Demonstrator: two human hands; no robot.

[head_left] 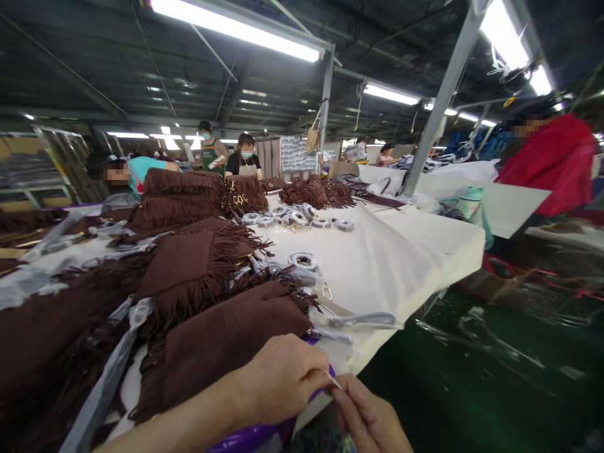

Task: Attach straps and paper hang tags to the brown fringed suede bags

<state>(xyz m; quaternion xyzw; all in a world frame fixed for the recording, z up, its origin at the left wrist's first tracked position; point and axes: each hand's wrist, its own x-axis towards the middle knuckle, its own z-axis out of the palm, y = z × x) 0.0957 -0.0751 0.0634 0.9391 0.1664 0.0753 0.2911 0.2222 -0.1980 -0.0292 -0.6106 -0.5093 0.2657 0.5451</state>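
Near the table's front corner my two hands meet. My left hand (287, 377) is closed, with its thumb and fingers pinched at a thin pale strip (334, 380). Fingertips of my right hand (368, 412) pinch the other end of that strip; its exact kind is too small to tell. Shiny purple material (255, 437) shows below and around my left hand. Just beyond lies a dark brown fringed suede bag (240, 327), flat on the table. A strap in clear wrap (363, 319) rests beside it.
Several brown fringed bags (179, 261) cover the left side, with stacks (184, 189) behind. Wrapped coiled straps (297, 218) lie on the white-covered table (401, 239). A metal post (438, 100) rises at the right. Co-workers stand beyond, one in red (552, 163).
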